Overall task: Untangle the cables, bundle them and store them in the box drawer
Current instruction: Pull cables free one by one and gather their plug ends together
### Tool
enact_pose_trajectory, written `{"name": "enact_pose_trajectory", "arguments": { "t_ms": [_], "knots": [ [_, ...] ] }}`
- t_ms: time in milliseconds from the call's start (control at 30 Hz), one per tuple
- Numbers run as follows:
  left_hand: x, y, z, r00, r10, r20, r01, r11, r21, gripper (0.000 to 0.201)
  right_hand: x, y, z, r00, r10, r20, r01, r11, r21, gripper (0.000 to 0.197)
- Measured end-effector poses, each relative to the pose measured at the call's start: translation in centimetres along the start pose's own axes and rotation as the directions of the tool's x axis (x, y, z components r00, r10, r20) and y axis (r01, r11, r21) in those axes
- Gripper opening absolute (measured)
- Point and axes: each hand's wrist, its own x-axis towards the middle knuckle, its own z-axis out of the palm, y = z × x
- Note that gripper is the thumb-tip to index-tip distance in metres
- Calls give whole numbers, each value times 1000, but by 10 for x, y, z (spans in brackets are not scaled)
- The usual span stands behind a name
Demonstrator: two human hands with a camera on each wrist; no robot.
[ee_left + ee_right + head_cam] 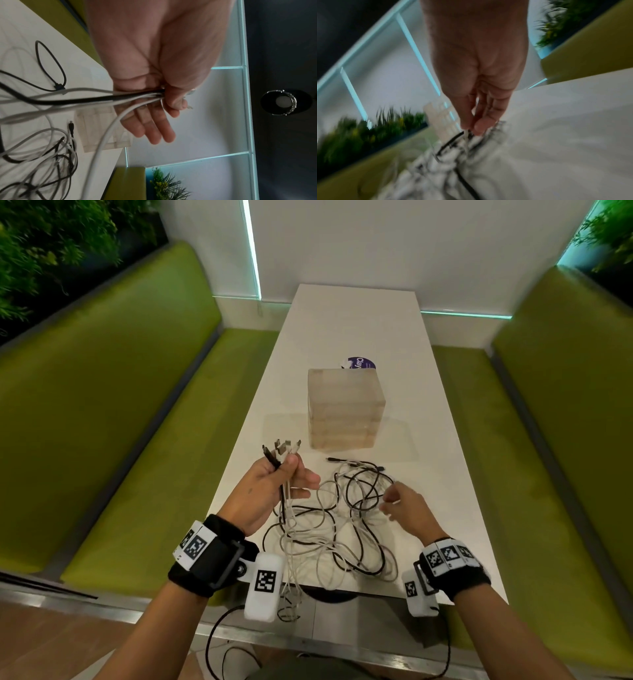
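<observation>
A tangle of black and white cables (342,525) lies on the near end of the white table (359,320). My left hand (291,472) is raised above the table's left edge. It grips several cable ends, whose plugs (282,448) stick up out of the fist; the left wrist view shows the strands (85,100) running from the left hand (164,97) down to the pile. My right hand (388,503) hovers over the tangle's right side. In the blurred right wrist view the right hand (471,128) pinches a white strand (466,133). The pale box drawer (346,409) stands closed behind the cables.
A purple round label (359,363) peeks out behind the box. Green benches (120,405) (565,405) flank the table. A few cable loops (289,601) hang over the table's front edge. The far half of the table is bare.
</observation>
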Motion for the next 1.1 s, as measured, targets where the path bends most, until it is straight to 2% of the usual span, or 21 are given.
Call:
{"name": "enact_pose_trajectory", "arguments": {
  "t_ms": [100, 233, 367, 500, 600, 700, 800, 867, 900, 967, 1033, 1100],
  "knots": [
    [5, -3, 6, 1000, -6, -13, 5, 1000, -7, 27, -2, -34, -18, 989, -115, -89, 134, 961, 242, 19],
    [18, -7, 15, 999, 28, -36, -28, 999, -18, 27, -2, -79, -41, 955, -231, -189, 284, 897, 338, 23],
    [37, -12, 24, 995, 59, -79, -61, 998, -23, 24, -7, -117, -53, 935, -336, -113, 354, 854, 381, 26],
    [65, -22, 41, 992, 66, -109, -52, 990, 128, 21, -10, -146, -50, 910, -411, -52, 399, 836, 378, 24],
    [77, -28, 53, 997, 78, -22, -72, 979, 192, 12, -5, -156, -44, 914, -399, -68, 396, 849, 349, 22],
    [79, -28, 59, 996, 85, 42, -91, 980, 175, 20, -3, -159, -42, 927, -354, -122, 374, 874, 309, 18],
    [81, -25, 58, 994, 97, 54, -104, 980, 168, 20, -3, -157, -39, 931, -322, -173, 362, 880, 306, 17],
    [83, -23, 56, 995, 98, 16, -99, 983, 153, 20, -3, -150, -37, 941, -278, -194, 328, 891, 314, 19],
    [83, -23, 54, 994, 104, -17, -100, 982, 158, 19, -5, -145, -35, 957, -239, -164, 280, 909, 309, 22],
    [85, -22, 51, 991, 115, -72, -101, 980, 174, 23, -8, -133, -26, 989, -148, -3, 143, 953, 267, 32],
    [86, -21, 52, 990, 108, -91, -95, 985, 145, 26, -10, -120, -7, 984, -117, 133, 89, 976, 201, 30],
    [84, -18, 57, 992, 97, -81, -90, 992, 87, 27, -5, -111, 17, 983, -166, 73, 157, 981, 115, 9]
  ]
}}
